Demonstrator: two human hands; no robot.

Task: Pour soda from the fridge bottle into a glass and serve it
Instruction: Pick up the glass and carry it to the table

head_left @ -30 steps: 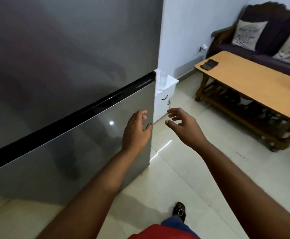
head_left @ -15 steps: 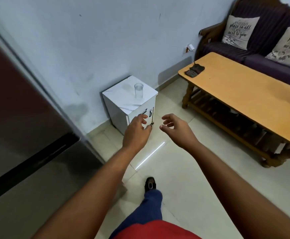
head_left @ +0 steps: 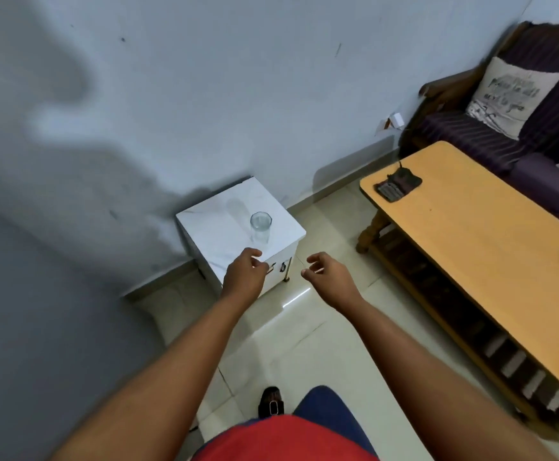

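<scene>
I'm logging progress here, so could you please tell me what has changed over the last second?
The view swung right, off the fridge, toward the white cabinet and its empty glass. Left hand and right hand remain outstretched, holding nothing; the glass is untouched.

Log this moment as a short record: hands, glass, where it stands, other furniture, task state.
left hand: empty, fingers loosely curled, in front of the cabinet
right hand: empty, fingers loosely curled, over the floor
glass: clear, upright, looks empty, untouched
cabinet: small, white, against the wall; glass on its top
table: wooden, to the right; a dark object near its far end
sofa: dark, cushion on it
bottle: not in view
task state: nothing poured yet
</scene>
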